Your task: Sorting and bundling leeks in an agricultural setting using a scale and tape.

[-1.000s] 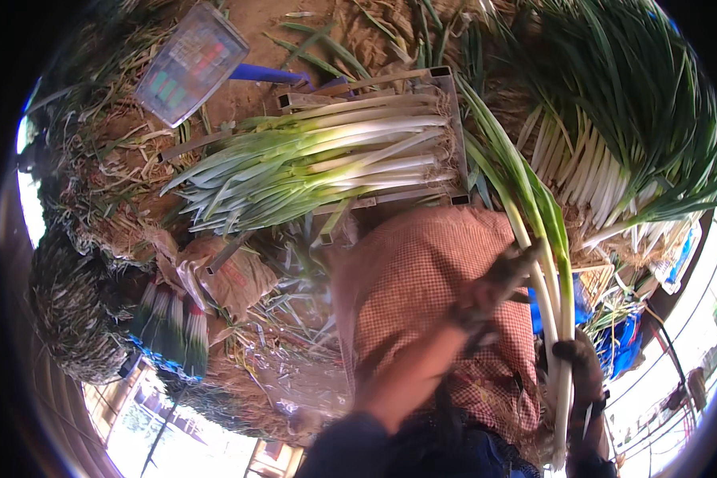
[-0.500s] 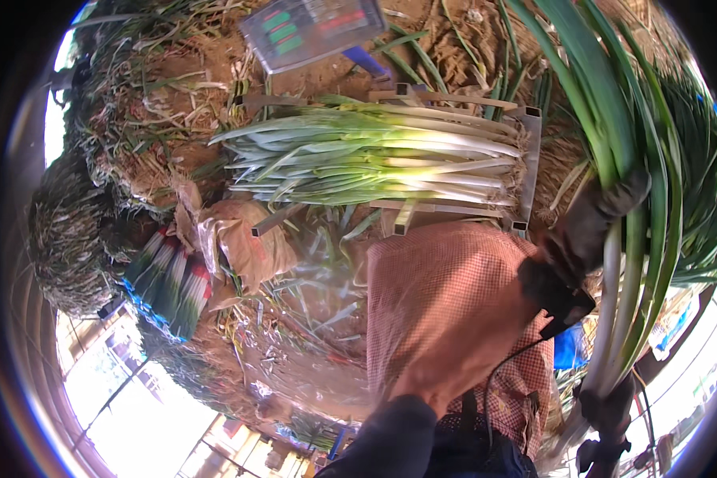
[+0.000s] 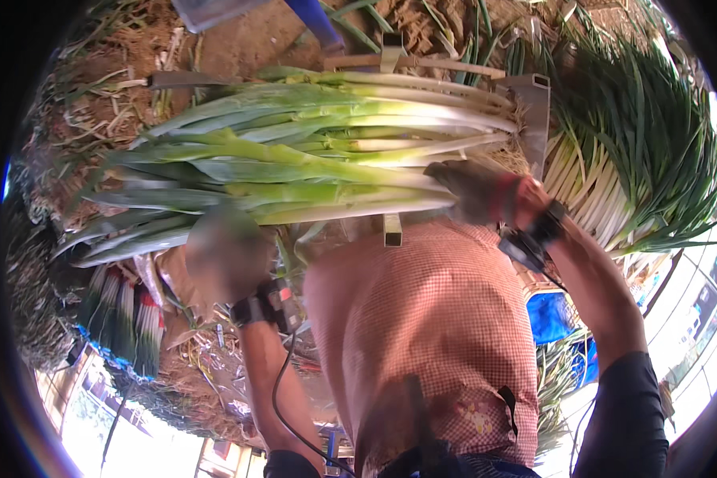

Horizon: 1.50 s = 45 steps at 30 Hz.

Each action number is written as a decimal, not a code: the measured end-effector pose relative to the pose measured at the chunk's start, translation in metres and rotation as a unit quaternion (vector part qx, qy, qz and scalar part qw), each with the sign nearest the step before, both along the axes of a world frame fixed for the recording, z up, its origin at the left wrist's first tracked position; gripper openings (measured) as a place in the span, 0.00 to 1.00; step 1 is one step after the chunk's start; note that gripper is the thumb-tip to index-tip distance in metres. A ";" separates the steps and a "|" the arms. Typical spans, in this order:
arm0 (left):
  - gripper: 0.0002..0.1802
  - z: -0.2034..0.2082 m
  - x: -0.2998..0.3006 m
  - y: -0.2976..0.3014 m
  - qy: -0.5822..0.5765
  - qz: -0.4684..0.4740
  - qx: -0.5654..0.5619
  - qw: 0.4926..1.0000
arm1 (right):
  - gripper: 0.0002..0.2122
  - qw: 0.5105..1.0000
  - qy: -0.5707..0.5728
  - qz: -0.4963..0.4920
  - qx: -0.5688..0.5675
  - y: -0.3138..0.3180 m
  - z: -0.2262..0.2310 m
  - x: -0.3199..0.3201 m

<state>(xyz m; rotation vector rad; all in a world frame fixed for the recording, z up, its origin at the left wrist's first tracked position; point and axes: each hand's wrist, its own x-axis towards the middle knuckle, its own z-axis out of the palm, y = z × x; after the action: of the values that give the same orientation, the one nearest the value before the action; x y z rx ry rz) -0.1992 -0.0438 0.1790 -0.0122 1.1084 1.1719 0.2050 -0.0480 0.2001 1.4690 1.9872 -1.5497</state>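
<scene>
Large green onions point(image 3: 319, 171) lie sideways in a metal frame point(image 3: 535, 119), green leaves to the left, white stalks and roots to the right. Across the near side of the pile, my right hand point(image 3: 478, 191), in a dark glove, is closed over the white stalks close to the root end. My left hand point(image 3: 229, 251) is at the leaves' near edge on the left, smeared by motion, so its fingers cannot be made out. Both wrists carry small black devices with cables.
A big heap of green onions point(image 3: 613, 151) lies to the right. Tied bundles point(image 3: 127, 319) with red bands sit at the lower left. At the top is a blue post point(image 3: 315, 24) with a display box point(image 3: 215, 9). Checked cloth point(image 3: 430, 319) covers my lap.
The green onions held upright at the right have come down onto the pile in the frame. My left hand has swung left to the leaves; my right hand has moved up to the stalks.
</scene>
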 end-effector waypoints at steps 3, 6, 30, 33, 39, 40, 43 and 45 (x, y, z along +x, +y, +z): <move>0.24 -0.087 0.006 -0.034 -0.092 -0.008 -0.137 0.986 | 0.27 0.987 -0.151 0.013 0.052 0.000 -0.080 -0.007; 0.26 -0.127 0.015 -0.053 -0.079 -0.004 -0.122 0.989 | 0.24 0.973 -0.214 -0.020 0.080 -0.007 -0.094 0.011; 0.29 -0.113 0.060 -0.051 0.208 -0.224 -0.226 0.925 | 0.10 0.894 -0.114 -0.281 0.329 -0.027 -0.108 -0.004; 0.20 -0.066 0.075 -0.029 0.289 -0.310 -0.223 0.878 | 0.07 0.923 -0.116 -0.326 0.166 -0.021 -0.133 0.020; 0.18 -0.050 0.132 0.019 0.735 -0.435 0.335 0.398 | 0.16 0.905 -0.218 -0.335 0.146 -0.045 -0.162 0.006; 0.20 -0.066 0.144 0.032 0.754 -0.437 0.385 0.304 | 0.16 0.905 -0.206 -0.344 0.144 -0.051 -0.168 0.006; 0.27 -0.105 0.125 0.038 0.802 -0.458 0.339 0.179 | 0.14 0.889 -0.107 -0.402 0.189 -0.041 -0.170 -0.016; 0.27 -0.129 0.121 0.034 0.827 -0.446 0.320 0.126 | 0.10 0.853 -0.162 -0.345 0.358 -0.049 -0.178 -0.007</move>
<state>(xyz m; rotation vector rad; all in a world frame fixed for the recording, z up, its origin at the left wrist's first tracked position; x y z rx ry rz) -0.0782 -0.0100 0.0501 2.9145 1.5613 -0.2644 0.1983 -0.0971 0.0221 2.7487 2.0114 -0.5794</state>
